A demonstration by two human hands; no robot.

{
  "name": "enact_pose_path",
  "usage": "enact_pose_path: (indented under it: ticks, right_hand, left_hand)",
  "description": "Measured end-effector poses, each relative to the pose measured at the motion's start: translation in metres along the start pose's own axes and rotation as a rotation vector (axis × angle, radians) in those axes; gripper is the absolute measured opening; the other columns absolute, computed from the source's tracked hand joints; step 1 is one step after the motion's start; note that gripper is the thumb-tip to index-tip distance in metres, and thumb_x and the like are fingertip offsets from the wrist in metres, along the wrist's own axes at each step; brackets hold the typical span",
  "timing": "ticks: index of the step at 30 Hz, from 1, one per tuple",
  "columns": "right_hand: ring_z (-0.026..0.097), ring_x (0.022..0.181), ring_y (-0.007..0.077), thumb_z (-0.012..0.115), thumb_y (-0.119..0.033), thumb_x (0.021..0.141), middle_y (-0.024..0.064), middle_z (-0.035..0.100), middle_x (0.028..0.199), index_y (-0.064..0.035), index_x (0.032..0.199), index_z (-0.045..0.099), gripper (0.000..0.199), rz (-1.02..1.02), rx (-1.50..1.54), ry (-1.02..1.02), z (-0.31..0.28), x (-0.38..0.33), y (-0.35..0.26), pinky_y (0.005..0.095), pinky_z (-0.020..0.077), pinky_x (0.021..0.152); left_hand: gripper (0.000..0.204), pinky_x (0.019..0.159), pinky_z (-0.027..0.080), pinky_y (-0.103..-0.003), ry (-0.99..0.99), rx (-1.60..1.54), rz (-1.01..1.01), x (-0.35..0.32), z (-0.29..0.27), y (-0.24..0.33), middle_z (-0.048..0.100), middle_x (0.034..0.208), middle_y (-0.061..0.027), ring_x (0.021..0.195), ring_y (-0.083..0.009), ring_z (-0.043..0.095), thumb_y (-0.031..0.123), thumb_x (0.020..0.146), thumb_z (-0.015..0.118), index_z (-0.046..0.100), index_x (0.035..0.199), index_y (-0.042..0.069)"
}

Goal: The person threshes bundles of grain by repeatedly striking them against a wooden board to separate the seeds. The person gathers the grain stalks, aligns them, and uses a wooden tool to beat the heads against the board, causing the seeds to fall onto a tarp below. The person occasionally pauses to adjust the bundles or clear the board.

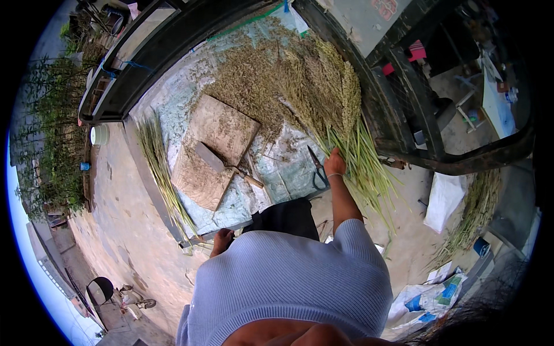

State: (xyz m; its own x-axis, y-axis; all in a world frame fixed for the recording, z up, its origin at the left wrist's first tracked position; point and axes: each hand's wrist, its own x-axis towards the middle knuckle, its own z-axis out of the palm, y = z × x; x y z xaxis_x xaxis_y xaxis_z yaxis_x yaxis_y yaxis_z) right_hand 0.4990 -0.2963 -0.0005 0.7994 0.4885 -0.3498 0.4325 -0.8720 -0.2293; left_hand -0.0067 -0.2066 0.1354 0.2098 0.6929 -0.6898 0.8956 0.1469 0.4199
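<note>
My right hand (334,164) is closed round some green stalks (360,167) at the near right of a cloth-covered platform. Their bushy, seed-laden heads (329,86) fan out toward the far side. Just left of that hand lies a pair of dark-handled scissors (317,168). My left hand (221,241), fingers curled, is low by the platform's near edge; what it holds, if anything, is hidden. A worn wooden board (202,179) lies at the platform's middle left, with a wooden-handled cleaver (210,157) across it. Loose brownish seed (242,75) covers much of the cloth.
Thin stripped stalks (156,167) lie along the platform's left edge. Dark metal side panels (398,98) rise at the right and far left (133,69). A white sack (445,202) and another stalk heap (473,213) are on the floor at right. Black cloth (288,218) lies before me.
</note>
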Motion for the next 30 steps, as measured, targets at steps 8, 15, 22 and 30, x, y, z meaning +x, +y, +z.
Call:
enact_pose_path:
  ticks: [8, 15, 22, 30]
  right_hand:
    - [0.058, 0.061, 0.0395, 0.053, -0.024, 0.079, 0.0217, 0.059, 0.066, -0.0036, 0.098, 0.05, 0.028, -0.296, 0.161, 0.023, -0.076, -0.034, -0.013, 0.0496, 0.0448, 0.054]
    - [0.058, 0.058, 0.0375, 0.062, -0.022, 0.076, 0.019, 0.058, 0.062, -0.003, 0.09, 0.047, 0.028, -0.379, 0.27, 0.13, -0.104, -0.057, -0.062, 0.0463, 0.0462, 0.052]
    - [0.059, 0.056, 0.0351, 0.058, -0.027, 0.08, 0.0166, 0.058, 0.06, -0.0024, 0.087, 0.042, 0.03, -0.52, 0.244, 0.21, -0.139, -0.102, -0.157, 0.0443, 0.0468, 0.048]
    - [0.059, 0.061, 0.036, 0.059, -0.021, 0.076, 0.0186, 0.059, 0.068, -0.0043, 0.099, 0.045, 0.032, -0.708, 0.34, 0.237, -0.146, -0.15, -0.204, 0.0452, 0.0464, 0.054]
  left_hand:
    - [0.024, 0.063, 0.049, -0.031, -0.037, -0.043, -0.001, 0.007, 0.016, -0.012, 0.067, 0.072, -0.0078, 0.066, -0.0163, 0.063, 0.025, 0.08, 0.065, 0.065, 0.081, 0.002]
    - [0.024, 0.061, 0.048, -0.028, -0.13, -0.066, 0.068, 0.028, 0.008, 0.035, 0.065, 0.07, -0.0058, 0.065, -0.0126, 0.061, 0.026, 0.083, 0.063, 0.062, 0.082, 0.002]
    - [0.037, 0.069, 0.048, -0.028, -0.362, -0.554, 0.415, 0.027, -0.008, 0.21, 0.061, 0.098, -0.0044, 0.087, -0.0131, 0.059, 0.034, 0.089, 0.054, 0.053, 0.111, 0.005]
    - [0.044, 0.083, 0.046, -0.033, -0.596, -1.154, 0.352, 0.062, 0.011, 0.286, 0.058, 0.108, -0.0076, 0.098, -0.0189, 0.055, 0.041, 0.09, 0.049, 0.052, 0.116, 0.006]
